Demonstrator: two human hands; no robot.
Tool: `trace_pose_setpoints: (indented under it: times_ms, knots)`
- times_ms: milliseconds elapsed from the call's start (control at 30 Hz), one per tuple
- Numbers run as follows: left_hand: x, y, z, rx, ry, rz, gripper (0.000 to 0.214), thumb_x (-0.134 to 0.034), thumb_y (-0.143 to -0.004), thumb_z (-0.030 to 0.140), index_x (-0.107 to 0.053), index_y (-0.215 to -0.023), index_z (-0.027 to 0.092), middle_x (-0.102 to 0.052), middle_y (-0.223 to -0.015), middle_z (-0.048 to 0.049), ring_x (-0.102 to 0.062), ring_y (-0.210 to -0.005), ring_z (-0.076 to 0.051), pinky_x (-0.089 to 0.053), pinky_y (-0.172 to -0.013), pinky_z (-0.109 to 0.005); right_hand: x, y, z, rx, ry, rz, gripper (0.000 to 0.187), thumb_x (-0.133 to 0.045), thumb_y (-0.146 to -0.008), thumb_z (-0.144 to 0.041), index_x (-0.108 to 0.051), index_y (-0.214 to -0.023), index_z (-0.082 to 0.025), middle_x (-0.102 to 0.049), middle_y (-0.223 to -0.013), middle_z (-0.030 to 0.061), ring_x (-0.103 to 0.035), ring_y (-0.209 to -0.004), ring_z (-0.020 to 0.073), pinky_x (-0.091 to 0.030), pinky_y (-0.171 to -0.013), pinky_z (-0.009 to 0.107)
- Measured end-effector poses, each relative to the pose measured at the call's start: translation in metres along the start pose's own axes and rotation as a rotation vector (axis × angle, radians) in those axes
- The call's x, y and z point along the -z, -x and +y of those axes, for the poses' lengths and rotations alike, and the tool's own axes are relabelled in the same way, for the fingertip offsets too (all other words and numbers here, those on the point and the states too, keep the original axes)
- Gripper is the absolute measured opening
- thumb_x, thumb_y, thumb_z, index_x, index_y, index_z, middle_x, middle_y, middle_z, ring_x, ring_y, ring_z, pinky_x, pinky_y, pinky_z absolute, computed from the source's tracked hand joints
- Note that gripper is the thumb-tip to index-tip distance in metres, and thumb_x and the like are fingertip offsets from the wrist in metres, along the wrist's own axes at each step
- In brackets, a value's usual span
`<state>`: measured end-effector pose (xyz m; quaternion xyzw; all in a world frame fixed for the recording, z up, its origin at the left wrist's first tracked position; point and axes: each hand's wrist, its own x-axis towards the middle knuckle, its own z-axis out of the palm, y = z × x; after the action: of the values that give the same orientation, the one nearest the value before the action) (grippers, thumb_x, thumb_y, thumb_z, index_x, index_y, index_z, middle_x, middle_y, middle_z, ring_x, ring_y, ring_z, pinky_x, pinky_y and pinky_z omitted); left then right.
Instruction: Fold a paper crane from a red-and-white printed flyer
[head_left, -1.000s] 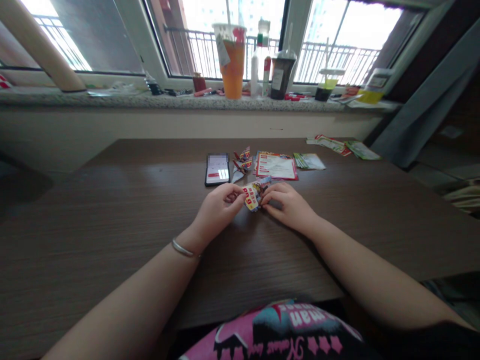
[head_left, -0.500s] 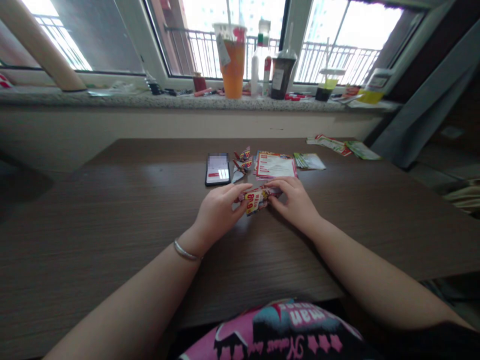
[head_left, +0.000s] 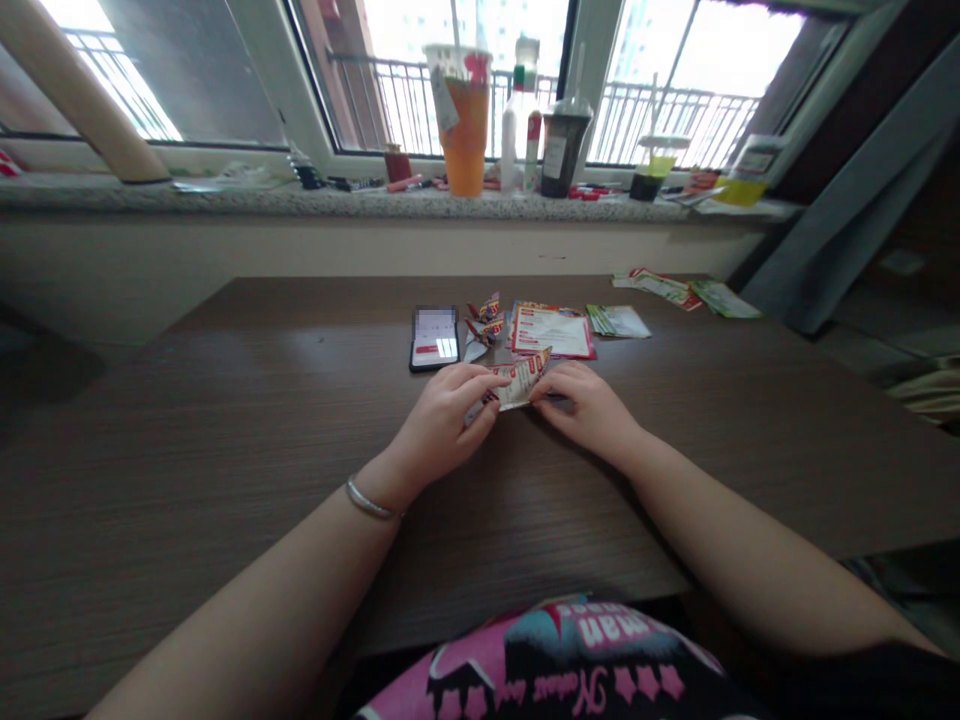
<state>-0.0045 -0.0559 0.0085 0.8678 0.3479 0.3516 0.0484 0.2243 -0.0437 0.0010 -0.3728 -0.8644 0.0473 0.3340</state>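
Observation:
Between my two hands is a folded printed paper (head_left: 517,385), its pale side with red marks facing up and a pointed corner sticking up at the back. My left hand (head_left: 450,408) is closed on its left part, fingers over the top and thumb at the near edge. My right hand (head_left: 585,402) pinches its right end between thumb and fingertips. Just beyond lie small folded paper shapes (head_left: 486,328) in red and yellow print. A stack of printed sheets (head_left: 553,332) lies behind my right hand, and a phone (head_left: 435,338) with a lit screen behind my left.
Green and white leaflets (head_left: 619,322) lie right of the stack, with more leaflets (head_left: 667,290) at the table's far right. Drink cups, among them a tall orange one (head_left: 466,130), and bottles line the stone windowsill (head_left: 360,202) behind the brown table (head_left: 225,420).
The paper in my hands has been turned or refolded: its colourful printed face was up, and now the pale face with red marks shows. My hands have shifted only slightly.

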Motion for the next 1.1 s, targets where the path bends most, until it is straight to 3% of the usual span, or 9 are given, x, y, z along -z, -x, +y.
trace_pose_setpoints:
  times_ms: [233,500,733,867,1100]
  knots:
    - [0.001,-0.001,0.000,0.055,-0.139,-0.107,0.031,-0.038,-0.094,0.026,-0.065,-0.108,0.021,-0.065,-0.114,-0.0063,-0.054,-0.113,-0.022,-0.022,-0.111,-0.052,0.000,0.001,0.000,0.044,0.002,-0.154,0.009,-0.059,-0.082,-0.015,-0.067,-0.082,-0.020,-0.068,-0.085,0.0032,-0.058,-0.086,0.0181,-0.045,-0.080,0.031]
    - [-0.003,0.001,-0.004,0.124,-0.166,-0.210,0.034,-0.037,-0.096,0.031,-0.067,-0.111,0.026,-0.062,-0.125,-0.0038,-0.047,-0.124,-0.024,-0.013,-0.113,-0.058,0.004,0.000,-0.002,0.061,0.033,-0.260,0.008,-0.060,-0.082,-0.015,-0.067,-0.080,-0.019,-0.068,-0.081,0.0041,-0.059,-0.084,0.0176,-0.045,-0.078,0.031]
    - [-0.002,0.001,-0.004,0.055,-0.194,-0.291,0.025,-0.047,-0.092,0.030,-0.071,-0.096,0.028,-0.069,-0.110,-0.0011,-0.056,-0.109,-0.023,-0.010,-0.111,-0.063,0.005,0.000,-0.001,0.010,0.103,-0.287,0.013,-0.057,-0.081,-0.013,-0.067,-0.079,-0.021,-0.068,-0.082,0.0038,-0.059,-0.083,0.0183,-0.046,-0.077,0.032]
    - [-0.002,0.002,-0.004,0.006,-0.167,-0.317,0.023,-0.050,-0.089,0.030,-0.073,-0.092,0.028,-0.072,-0.100,-0.0017,-0.060,-0.100,-0.022,-0.016,-0.109,-0.062,0.006,0.001,0.002,-0.005,0.151,-0.278,0.014,-0.057,-0.080,-0.013,-0.068,-0.079,-0.022,-0.069,-0.083,0.0038,-0.059,-0.083,0.0191,-0.046,-0.077,0.033]
    - [-0.001,0.001,0.002,-0.055,-0.207,-0.348,0.023,-0.053,-0.086,0.028,-0.072,-0.098,0.030,-0.070,-0.095,-0.0026,-0.058,-0.102,-0.023,-0.023,-0.108,-0.055,0.004,0.000,0.008,-0.020,0.188,-0.269,0.016,-0.056,-0.081,-0.011,-0.068,-0.080,-0.023,-0.069,-0.081,0.0028,-0.059,-0.085,0.0201,-0.045,-0.079,0.034]
